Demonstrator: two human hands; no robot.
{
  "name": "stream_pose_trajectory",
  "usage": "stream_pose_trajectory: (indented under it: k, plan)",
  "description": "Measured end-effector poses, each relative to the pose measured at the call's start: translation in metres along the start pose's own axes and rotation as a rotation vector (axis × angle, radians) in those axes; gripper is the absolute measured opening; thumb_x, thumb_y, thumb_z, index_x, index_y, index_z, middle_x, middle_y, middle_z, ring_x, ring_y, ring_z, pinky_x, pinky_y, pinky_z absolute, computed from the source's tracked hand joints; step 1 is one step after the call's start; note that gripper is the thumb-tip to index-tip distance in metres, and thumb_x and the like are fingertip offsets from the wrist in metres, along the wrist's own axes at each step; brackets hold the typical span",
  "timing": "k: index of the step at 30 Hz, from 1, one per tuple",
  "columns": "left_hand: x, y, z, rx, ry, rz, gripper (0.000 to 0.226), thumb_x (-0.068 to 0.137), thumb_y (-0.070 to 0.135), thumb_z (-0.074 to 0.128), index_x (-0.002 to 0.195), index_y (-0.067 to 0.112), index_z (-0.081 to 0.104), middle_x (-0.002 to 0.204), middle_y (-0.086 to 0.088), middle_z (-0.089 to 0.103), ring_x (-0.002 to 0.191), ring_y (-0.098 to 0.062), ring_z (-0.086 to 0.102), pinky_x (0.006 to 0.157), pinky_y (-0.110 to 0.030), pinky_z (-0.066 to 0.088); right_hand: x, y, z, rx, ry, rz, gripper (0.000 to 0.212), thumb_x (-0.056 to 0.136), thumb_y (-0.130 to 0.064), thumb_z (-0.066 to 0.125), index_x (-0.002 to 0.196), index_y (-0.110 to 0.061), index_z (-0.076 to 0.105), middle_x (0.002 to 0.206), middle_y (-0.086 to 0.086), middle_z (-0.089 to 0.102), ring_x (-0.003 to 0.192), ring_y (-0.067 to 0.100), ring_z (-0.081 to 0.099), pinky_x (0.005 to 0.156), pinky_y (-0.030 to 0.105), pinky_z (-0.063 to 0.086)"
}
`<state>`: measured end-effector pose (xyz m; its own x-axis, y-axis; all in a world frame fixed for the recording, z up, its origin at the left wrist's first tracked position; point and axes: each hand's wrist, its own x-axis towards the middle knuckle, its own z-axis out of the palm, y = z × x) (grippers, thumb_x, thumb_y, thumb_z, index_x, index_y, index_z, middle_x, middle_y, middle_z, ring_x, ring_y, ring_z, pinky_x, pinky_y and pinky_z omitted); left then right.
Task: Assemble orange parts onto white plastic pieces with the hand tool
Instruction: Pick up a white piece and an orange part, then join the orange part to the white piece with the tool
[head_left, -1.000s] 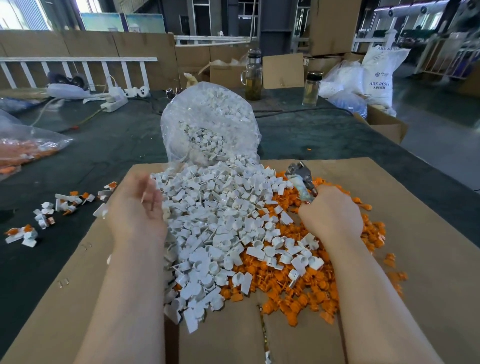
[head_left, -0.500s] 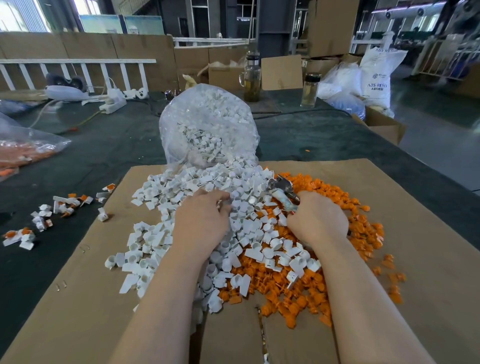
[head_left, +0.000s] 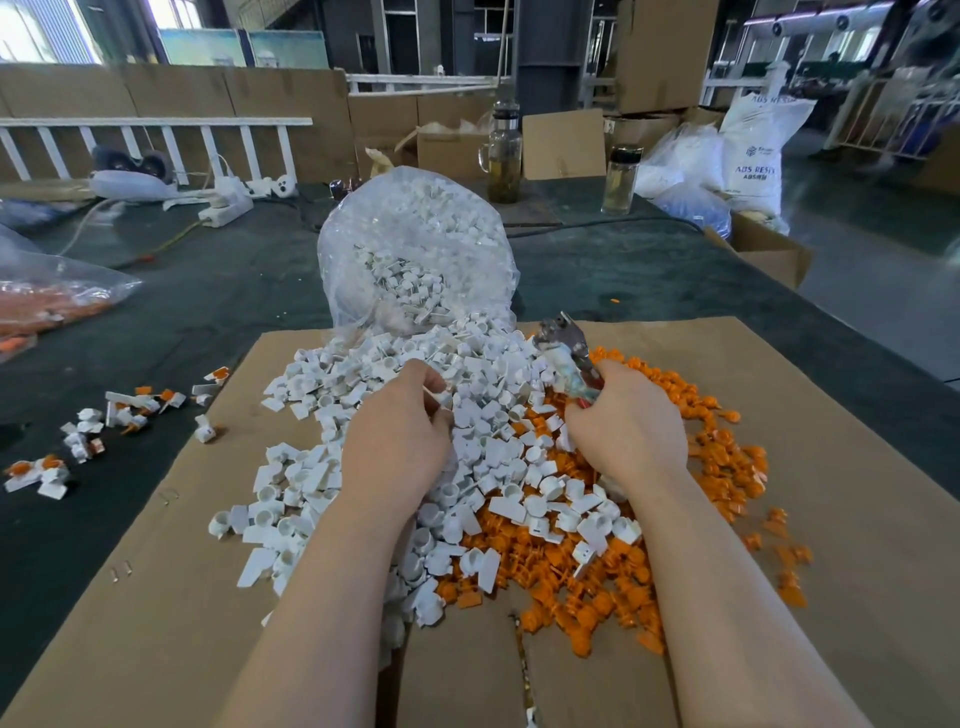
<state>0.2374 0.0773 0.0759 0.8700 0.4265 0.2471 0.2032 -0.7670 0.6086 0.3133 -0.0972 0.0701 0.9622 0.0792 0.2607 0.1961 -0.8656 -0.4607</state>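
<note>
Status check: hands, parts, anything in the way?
Left hand pinching a white piece over the white pile. Right hand gripping the hand tool. Orange parts partly buried under white ones.

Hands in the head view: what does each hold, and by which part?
The right hand grips the pliers by their handles, jaws pointing away. The left hand pinches a small white piece at its fingertips.
</note>
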Motion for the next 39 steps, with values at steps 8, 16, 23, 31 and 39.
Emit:
stream_pose_trajectory:
  k: [8,16,23,31,39]
  plan:
    - [0.0,0.002,-0.005,-0.397,0.061,0.0,0.032,0.095,0.012,0.051,0.116,0.031,0.067,0.09,0.001,0.068,0.048,-0.004,0.052,0.047,-0.013,0.04,-0.001,-0.007,-0.002,0.363,0.022,-0.073,0.015,0.088,-0.025,0.061,0.077,-0.028,0.05,0.072,-0.008,0.057,0.064,0.012,0.054,0.052,0.027,0.037]
    - [0.002,0.006,-0.013,-0.957,0.039,-0.104,0.025,0.092,0.0,0.062,0.097,0.024,0.066,0.086,-0.003,0.072,0.081,-0.018,0.075,0.074,-0.027,0.056,-0.006,-0.015,-0.009,0.634,0.038,-0.132,0.019,0.086,-0.021,0.069,0.086,-0.036,0.057,0.079,-0.016,0.062,0.071,-0.001,0.058,0.058,0.019,0.044]
    - [0.0,0.008,-0.013,-1.076,-0.088,-0.046,0.027,0.092,-0.002,0.062,0.099,0.02,0.075,0.098,-0.003,0.077,0.093,-0.018,0.074,0.088,-0.027,0.057,-0.009,-0.019,-0.012,0.867,0.007,-0.1,0.012,0.085,-0.017,0.072,0.087,-0.027,0.066,0.071,-0.019,0.063,0.069,-0.01,0.057,0.058,0.008,0.043]
    - [-0.002,0.013,-0.015,-1.07,-0.08,-0.078,0.018,0.084,0.009,0.073,0.098,0.019,0.075,0.087,-0.004,0.077,0.084,-0.017,0.074,0.081,-0.029,0.057,-0.013,-0.022,-0.017,1.0,0.011,-0.134,0.009,0.087,-0.015,0.071,0.083,-0.023,0.069,0.074,-0.017,0.065,0.072,-0.004,0.058,0.064,0.005,0.044]
    - [-0.005,0.018,-0.014,-1.104,-0.053,-0.143,0.013,0.079,0.026,0.076,0.085,0.014,0.075,0.082,-0.007,0.077,0.079,-0.02,0.075,0.071,-0.026,0.059,-0.016,-0.026,-0.015,1.001,-0.011,-0.185,0.013,0.089,-0.013,0.068,0.083,-0.025,0.067,0.086,0.001,0.071,0.086,0.011,0.067,0.074,0.013,0.051]
